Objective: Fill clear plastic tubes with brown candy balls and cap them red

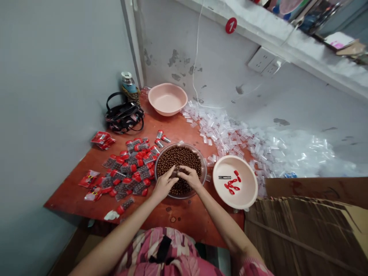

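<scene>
Both hands are together over a round clear bowl [204,168] heaped with small shiny brown balls [178,156]. My left hand [164,185] is closed around a small see-through container [175,173] with dark contents, partly covered by the fingers. My right hand [191,178] meets it from the other side, its fingers bent against the same container. Left of the bowl lies a pile of clear tubes [141,187] with red caps, filled with dark balls. A cream basin [250,188] on the right holds several red caps [231,185] and a small dark-and-silver strip [224,177].
Many empty clear tubes [218,132] spread along the wall. A pink basin [168,100] stands at the back, beside a black handbag [124,118] and a bottle [128,82]. Red packets [102,140] lie at the left edge. Cardboard [299,234] is at the right.
</scene>
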A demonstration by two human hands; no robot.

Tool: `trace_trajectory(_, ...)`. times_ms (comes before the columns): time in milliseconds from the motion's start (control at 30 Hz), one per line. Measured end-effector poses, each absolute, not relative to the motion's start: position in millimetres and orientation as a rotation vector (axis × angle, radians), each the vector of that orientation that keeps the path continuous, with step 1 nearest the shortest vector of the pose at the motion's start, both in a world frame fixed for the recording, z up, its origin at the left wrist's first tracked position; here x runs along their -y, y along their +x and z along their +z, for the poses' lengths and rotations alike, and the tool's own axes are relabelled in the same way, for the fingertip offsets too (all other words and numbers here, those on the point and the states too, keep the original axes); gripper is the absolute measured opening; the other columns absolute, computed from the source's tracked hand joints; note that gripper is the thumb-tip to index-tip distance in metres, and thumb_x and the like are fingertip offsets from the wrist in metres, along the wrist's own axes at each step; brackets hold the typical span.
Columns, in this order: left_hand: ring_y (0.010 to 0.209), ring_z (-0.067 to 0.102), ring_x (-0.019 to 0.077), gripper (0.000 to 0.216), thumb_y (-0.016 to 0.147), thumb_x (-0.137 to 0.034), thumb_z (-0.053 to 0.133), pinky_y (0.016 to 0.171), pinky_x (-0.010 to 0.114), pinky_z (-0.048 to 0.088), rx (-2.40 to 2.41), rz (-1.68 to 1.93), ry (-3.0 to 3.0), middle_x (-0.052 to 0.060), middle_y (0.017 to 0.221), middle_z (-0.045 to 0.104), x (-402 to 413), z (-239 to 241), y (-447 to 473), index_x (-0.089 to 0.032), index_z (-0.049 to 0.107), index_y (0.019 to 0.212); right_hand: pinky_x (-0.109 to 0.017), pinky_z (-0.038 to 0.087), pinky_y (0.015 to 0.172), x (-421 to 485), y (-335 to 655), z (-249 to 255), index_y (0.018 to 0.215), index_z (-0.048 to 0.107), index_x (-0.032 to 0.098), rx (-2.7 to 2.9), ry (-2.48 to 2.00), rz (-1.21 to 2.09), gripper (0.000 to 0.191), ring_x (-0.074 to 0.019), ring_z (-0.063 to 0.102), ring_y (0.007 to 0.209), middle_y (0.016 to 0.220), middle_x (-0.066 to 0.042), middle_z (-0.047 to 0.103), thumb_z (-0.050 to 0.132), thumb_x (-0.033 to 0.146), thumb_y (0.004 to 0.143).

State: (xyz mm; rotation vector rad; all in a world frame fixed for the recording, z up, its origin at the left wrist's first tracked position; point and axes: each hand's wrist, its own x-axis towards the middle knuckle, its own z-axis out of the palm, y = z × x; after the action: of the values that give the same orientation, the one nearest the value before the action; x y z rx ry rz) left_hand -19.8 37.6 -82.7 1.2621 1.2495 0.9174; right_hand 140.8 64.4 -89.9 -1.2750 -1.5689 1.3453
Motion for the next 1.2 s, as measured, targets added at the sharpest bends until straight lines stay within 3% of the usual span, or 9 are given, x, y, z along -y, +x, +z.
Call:
trace_trajectory(167,0.096,0.056,0.0215,0.043,0.073,-0.034,0.053,0.085,0.037,0.045,-1.149,0.954,1.054,0.006,0.108,0.059,-48.6,-73.3,-0.9,-0.019,0.052,0.113,-0.031,0.042,0.084,-56.4,155.5,-69.1,0.1,0.059,0.022,1.612,-1.335,1.166,0.026,-0.0156,0.057,0.091,0.098,-0.003,0.062,0.05,0.032,0.078)
trace_trajectory(333,0.082,0.061,0.0205,0.04,0.065,-0.033,0.062,0.078,0.037,0.049,-0.994,0.861,0.909,0.006,0.095,0.065,-57.8,-70.3,3.4,-0.013,0.061,0.1,-0.032,0.037,0.091,-62.2,184.7,-31.4,0.119,0.043,0.021,2.043,-1.107,0.953,0.04,-0.0149,0.046,0.106,0.115,-0.007,0.05,0.049,0.025,0.08)
trace_trajectory(533,0.088,0.059,0.0234,0.041,0.067,-0.037,0.06,0.081,0.039,0.046,-1.007,0.718,1.148,0.006,0.099,0.064,-68.4,-66.4,4.1,-0.013,0.062,0.1,-0.026,0.041,0.081,-70.4,196.8,-10.4,0.11,0.047,0.016,2.33,-0.985,0.902,0.029,-0.013,0.049,0.091,0.097,-0.008,0.054,0.044,0.022,0.082)
trace_trajectory(700,0.1,0.054,0.0246,0.039,0.068,-0.039,0.058,0.095,0.04,0.033,-0.996,0.532,1.444,0.005,0.105,0.062,-76.5,-69.6,-2.2,-0.017,0.063,0.1,-0.022,0.04,0.079,-69.4,201.1,-16.7,0.107,0.047,0.015,2.471,-0.983,0.918,0.027,-0.0121,0.051,0.089,0.097,-0.007,0.056,0.047,0.023,0.081)
trace_trajectory(833,0.1,0.053,0.0254,0.041,0.063,-0.041,0.063,0.096,0.04,0.032,-1.08,0.465,1.454,0.003,0.102,0.063,-85.2,-83.1,-5.8,-0.02,0.064,0.097,-0.017,0.04,0.07,-71.6,204.7,-41.3,0.092,0.053,0.017,2.426,-1.076,1.011,0.016,-0.0091,0.055,0.077,0.085,-0.001,0.059,0.05,0.027,0.08)
trace_trajectory(933,0.101,0.053,0.0259,0.039,0.058,-0.042,0.066,0.095,0.038,0.033,-1.171,0.473,1.367,0.001,0.098,0.065,-87.5,-88.6,-6.9,-0.022,0.066,0.091,-0.016,0.04,0.069,-68.7,203.2,-65.3,0.092,0.052,0.02,2.227,-1.279,1.058,0.017,-0.0078,0.057,0.072,0.077,0.003,0.06,0.047,0.033,0.081)
trace_trajectory(1100,0.102,0.053,0.0255,0.041,0.058,-0.04,0.067,0.088,0.036,0.043,-1.322,0.57,0.982,0.001,0.105,0.062,-84.1,-88.2,-6.4,-0.022,0.064,0.094,-0.025,0.036,0.086,-54.9,221.7,-84.9,0.109,0.048,0.022,1.994,-1.57,0.739,0.038,-0.0148,0.049,0.101,0.109,-0.003,0.055,0.05,0.042,0.077)
trace_trajectory(1200,0.097,0.056,0.0245,0.043,0.058,-0.035,0.069,0.086,0.036,0.045,-1.223,0.592,0.785,0.002,0.102,0.063,-80.1,-89.7,-1.2,-0.021,0.061,0.097,-0.024,0.038,0.083,-45.5,270.6,-86.8,0.109,0.048,0.022,1.794,-1.913,0.62,0.028,-0.0129,0.051,0.097,0.106,-0.003,0.056,0.039,0.034,0.085)
